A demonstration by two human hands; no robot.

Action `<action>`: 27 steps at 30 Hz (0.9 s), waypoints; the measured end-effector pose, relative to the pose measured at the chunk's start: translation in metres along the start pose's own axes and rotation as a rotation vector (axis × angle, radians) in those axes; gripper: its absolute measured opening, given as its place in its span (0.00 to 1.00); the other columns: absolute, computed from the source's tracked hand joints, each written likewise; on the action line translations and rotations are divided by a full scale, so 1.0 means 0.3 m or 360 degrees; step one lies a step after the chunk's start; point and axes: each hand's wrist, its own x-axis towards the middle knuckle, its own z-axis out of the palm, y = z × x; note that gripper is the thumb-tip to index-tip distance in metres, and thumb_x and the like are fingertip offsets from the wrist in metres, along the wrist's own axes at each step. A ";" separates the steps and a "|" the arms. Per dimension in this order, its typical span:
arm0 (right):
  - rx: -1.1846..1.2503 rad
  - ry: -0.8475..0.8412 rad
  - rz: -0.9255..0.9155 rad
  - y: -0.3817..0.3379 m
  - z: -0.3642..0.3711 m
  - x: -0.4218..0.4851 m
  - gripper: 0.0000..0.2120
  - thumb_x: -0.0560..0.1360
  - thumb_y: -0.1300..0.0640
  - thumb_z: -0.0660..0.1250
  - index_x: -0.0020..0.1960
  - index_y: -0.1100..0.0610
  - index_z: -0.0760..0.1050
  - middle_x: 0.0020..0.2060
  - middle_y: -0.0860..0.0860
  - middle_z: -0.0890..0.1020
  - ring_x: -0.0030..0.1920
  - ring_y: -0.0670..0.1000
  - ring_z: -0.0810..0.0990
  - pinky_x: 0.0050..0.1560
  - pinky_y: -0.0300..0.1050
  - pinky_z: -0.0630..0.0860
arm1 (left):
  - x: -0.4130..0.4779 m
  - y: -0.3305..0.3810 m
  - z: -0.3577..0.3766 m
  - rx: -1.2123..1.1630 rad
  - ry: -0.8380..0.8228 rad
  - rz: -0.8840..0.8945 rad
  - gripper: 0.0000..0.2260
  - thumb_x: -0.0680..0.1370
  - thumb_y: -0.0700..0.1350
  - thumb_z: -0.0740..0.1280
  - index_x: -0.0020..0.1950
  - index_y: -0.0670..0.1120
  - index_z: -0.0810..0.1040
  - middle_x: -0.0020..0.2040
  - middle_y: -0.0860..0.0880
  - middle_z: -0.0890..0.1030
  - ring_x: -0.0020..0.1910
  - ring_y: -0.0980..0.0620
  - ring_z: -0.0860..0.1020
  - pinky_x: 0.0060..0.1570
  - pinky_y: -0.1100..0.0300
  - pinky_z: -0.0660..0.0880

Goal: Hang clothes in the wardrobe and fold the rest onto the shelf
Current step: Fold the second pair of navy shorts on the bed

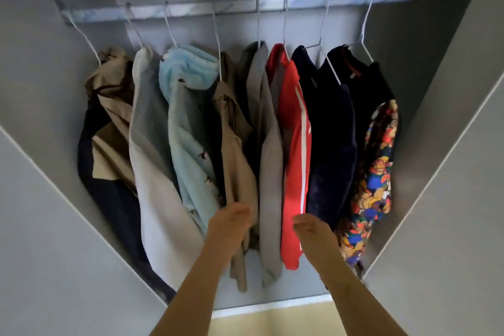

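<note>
Several garments hang on white wire hangers from a metal rail (234, 5) inside the wardrobe. From the left I see a tan and navy jacket (109, 128), a white garment (152, 161), a light blue fleece (188, 123), a beige shirt (237, 161), a grey garment (270, 150), a red jacket with a white stripe (296, 144), a navy top (332, 139) and a dark top with a colourful print (373, 172). My left hand (230, 224) touches the beige shirt's lower part, fingers relaxed. My right hand (313, 229) reaches in beside the red jacket's hem, fingers loosely bent, holding nothing.
The wardrobe's two grey doors stand open, one at the left (54, 226) and one at the right (450, 213). The grey back wall (409, 49) shows above and beside the clothes. A strip of pale floor (270, 322) lies below the wardrobe's front edge.
</note>
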 end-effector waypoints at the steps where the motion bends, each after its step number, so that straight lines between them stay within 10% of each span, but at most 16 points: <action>1: 0.0035 0.0012 0.0063 0.045 0.017 -0.026 0.09 0.76 0.64 0.62 0.51 0.56 0.78 0.45 0.51 0.78 0.46 0.52 0.75 0.49 0.40 0.69 | -0.008 -0.040 0.011 0.0007 -0.0058 -0.0048 0.08 0.78 0.39 0.63 0.42 0.48 0.79 0.46 0.43 0.81 0.44 0.48 0.80 0.52 0.57 0.76; 6: -0.0059 0.0118 0.0314 0.190 0.103 -0.161 0.07 0.76 0.62 0.61 0.45 0.55 0.77 0.40 0.48 0.75 0.43 0.50 0.71 0.41 0.40 0.64 | -0.036 -0.205 0.015 0.0138 -0.0312 -0.0186 0.09 0.77 0.40 0.64 0.40 0.51 0.78 0.42 0.46 0.81 0.45 0.48 0.80 0.52 0.55 0.74; 13: 0.0189 0.0419 0.0895 0.318 0.190 -0.479 0.09 0.76 0.60 0.60 0.48 0.62 0.78 0.43 0.58 0.80 0.44 0.58 0.78 0.38 0.41 0.70 | -0.122 -0.384 0.046 0.0383 -0.0921 -0.0162 0.10 0.75 0.42 0.64 0.33 0.41 0.70 0.23 0.50 0.65 0.25 0.57 0.68 0.28 0.64 0.60; 17: 0.0373 0.0700 0.1139 0.417 0.219 -0.702 0.07 0.75 0.59 0.62 0.45 0.57 0.79 0.37 0.51 0.78 0.33 0.47 0.71 0.30 0.35 0.65 | -0.242 -0.437 0.109 0.0601 -0.1205 -0.0125 0.07 0.76 0.42 0.64 0.39 0.48 0.78 0.34 0.50 0.79 0.37 0.51 0.79 0.43 0.59 0.69; 27: 0.0824 0.1399 0.1346 0.597 0.237 -1.249 0.11 0.75 0.67 0.58 0.46 0.55 0.76 0.34 0.45 0.74 0.33 0.44 0.71 0.34 0.37 0.67 | -0.721 -0.453 0.313 0.1031 -0.1895 0.0298 0.07 0.76 0.45 0.62 0.40 0.52 0.77 0.36 0.52 0.79 0.46 0.48 0.80 0.43 0.59 0.70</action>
